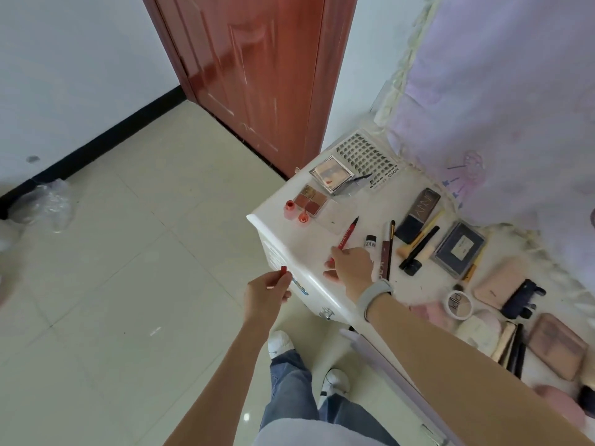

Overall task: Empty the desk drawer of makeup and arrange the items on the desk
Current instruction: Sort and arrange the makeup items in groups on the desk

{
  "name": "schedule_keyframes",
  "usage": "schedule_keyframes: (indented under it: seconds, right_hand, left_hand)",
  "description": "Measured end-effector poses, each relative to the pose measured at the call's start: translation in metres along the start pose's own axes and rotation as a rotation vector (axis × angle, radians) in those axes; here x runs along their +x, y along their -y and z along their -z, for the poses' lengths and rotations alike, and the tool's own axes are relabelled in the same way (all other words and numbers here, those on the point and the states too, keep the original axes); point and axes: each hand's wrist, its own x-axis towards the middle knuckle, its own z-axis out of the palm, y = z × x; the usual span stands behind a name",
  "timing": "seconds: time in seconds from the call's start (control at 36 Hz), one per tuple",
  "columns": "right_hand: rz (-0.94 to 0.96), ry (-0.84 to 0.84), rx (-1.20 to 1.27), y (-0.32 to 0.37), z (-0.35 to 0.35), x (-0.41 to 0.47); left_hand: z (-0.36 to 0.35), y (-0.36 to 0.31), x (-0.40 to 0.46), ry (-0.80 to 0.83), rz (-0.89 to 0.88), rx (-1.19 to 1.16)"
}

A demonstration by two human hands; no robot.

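My right hand (349, 268) pinches the lower end of a red eyeliner pen (347, 235), its dark tip pointing up and away over the white desk (289, 239). My left hand (267, 292) hangs off the desk's left edge and pinches a small red stick-like item (283, 269). Laid out on the desk are a four-pan blush palette (309, 197), two small red pots (289, 208), a mirrored compact (331, 173), a lash tray (367, 157), a dark lip pencil (384, 252), brushes (418, 244) and a dark blue palette (459, 248).
Pink pouches (500, 281), a round powder compact (458, 304) and a brown wallet-like case (558, 347) fill the desk's right side. A lilac curtain (499, 91) hangs behind. A red-brown door (257, 75) and tiled floor (128, 268) lie left. My feet stand below the desk front.
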Motion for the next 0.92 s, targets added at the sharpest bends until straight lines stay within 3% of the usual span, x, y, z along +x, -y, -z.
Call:
schedule_keyframes:
  seconds: [0.19, 0.28, 0.42, 0.61, 0.78, 0.92]
  right_hand:
    - [-0.026, 0.058, -0.127, 0.002, 0.017, -0.001]
    - [0.162, 0.001, -0.286, -0.003, 0.036, 0.002]
    - [0.539, -0.184, -0.832, 0.0, 0.064, 0.025]
    - [0.822, -0.17, -1.194, -0.001, 0.073, 0.053]
    - [0.948, -0.165, -1.151, -0.01, 0.073, 0.053]
    - [0.776, -0.107, -0.83, -0.003, 0.084, 0.047]
  left_hand:
    - [-0.029, -0.011, 0.017, 0.064, -0.116, 0.211]
    - [-0.045, -0.011, 0.018, 0.037, -0.214, 0.303]
    - [-0.078, -0.009, 0.024, -0.064, -0.485, 0.616]
    - [-0.114, 0.002, 0.045, -0.327, -0.749, 0.899]
    - [-0.123, 0.006, 0.053, -0.414, -0.793, 0.888]
    - [-0.119, 0.001, 0.045, -0.434, -0.75, 0.765]
